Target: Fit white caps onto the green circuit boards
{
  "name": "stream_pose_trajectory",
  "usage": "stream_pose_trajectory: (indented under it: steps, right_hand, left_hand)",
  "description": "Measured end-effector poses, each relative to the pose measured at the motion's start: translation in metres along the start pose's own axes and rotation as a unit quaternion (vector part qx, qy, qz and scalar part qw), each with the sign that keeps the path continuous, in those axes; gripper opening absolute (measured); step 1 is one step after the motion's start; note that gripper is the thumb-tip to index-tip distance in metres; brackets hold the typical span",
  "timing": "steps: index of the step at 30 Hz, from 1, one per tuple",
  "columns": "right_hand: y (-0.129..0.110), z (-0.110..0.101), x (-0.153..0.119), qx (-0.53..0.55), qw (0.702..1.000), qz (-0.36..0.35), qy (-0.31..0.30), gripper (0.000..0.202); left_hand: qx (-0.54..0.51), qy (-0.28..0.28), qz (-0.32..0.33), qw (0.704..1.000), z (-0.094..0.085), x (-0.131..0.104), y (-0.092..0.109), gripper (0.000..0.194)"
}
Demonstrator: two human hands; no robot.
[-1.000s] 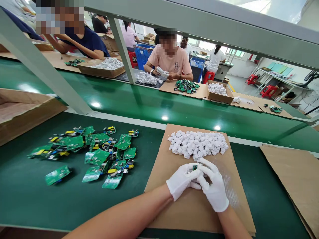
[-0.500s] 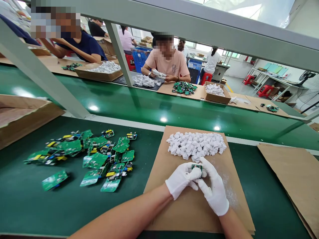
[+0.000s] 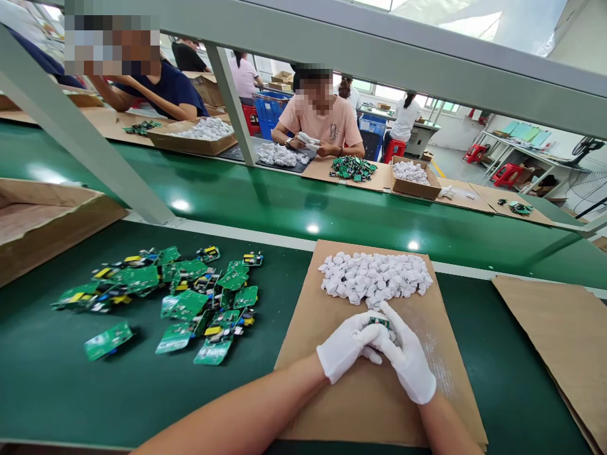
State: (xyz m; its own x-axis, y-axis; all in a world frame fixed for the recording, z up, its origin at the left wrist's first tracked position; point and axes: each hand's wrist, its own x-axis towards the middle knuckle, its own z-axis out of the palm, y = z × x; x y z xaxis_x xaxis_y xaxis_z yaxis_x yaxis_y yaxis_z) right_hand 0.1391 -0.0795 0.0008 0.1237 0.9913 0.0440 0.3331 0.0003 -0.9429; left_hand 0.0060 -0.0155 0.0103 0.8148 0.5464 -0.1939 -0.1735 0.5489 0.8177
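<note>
Circuit board (image 3: 379, 322) sits between gloved left hand (image 3: 346, 342) and right hand (image 3: 411, 359), each grip closed on it; uneven pressure might tip it loose onto the cardboard (image 3: 360, 407) beneath.

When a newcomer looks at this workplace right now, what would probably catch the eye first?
Probably the loose spread of green circuit boards on the left of the bench, and the heap of small white pieces on the cardboard. Nearer the viewer, the white-gloved left hand and right hand meet around a small green board.
</note>
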Motion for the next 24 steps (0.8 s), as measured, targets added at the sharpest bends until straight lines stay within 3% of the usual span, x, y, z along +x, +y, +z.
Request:
stream_pose_trajectory:
  steps: [4, 8, 10, 13, 17, 21, 24]
  right_hand:
    - [0.000, 0.005, 0.000, -0.052, 0.998, 0.030, 0.007, 0.049]
    - [0.003, 0.002, 0.000, -0.091, 0.990, -0.100, 0.048, 0.061]
    - [0.006, 0.000, -0.001, -0.169, 0.966, -0.172, 0.097, 0.061]
    - [0.011, -0.001, -0.001, -0.300, 0.910, -0.249, 0.141, 0.042]
    - [0.018, 0.000, -0.001, -0.329, 0.877, -0.316, 0.149, 0.040]
    - [0.016, -0.001, 0.000, -0.298, 0.885, -0.326, 0.149, 0.037]
    - [0.008, -0.005, 0.001, -0.233, 0.934, -0.253, 0.092, 0.029]
  left_hand:
    - [-0.004, -0.018, 0.005, 1.000, -0.004, 0.002, -0.006, 0.034]
    - [-0.025, -0.004, 0.014, 1.000, -0.008, 0.004, -0.008, 0.039]
    - [-0.035, 0.002, 0.021, 0.999, -0.008, 0.004, -0.008, 0.040]
    - [-0.048, 0.012, 0.008, 0.999, -0.007, 0.005, -0.011, 0.043]
    - [-0.074, 0.024, -0.017, 0.997, -0.007, 0.006, -0.012, 0.042]
    - [-0.042, -0.019, -0.028, 0.999, -0.006, 0.003, -0.008, 0.034]
    - [-0.064, -0.017, -0.032, 0.997, -0.008, 0.000, -0.005, 0.029]
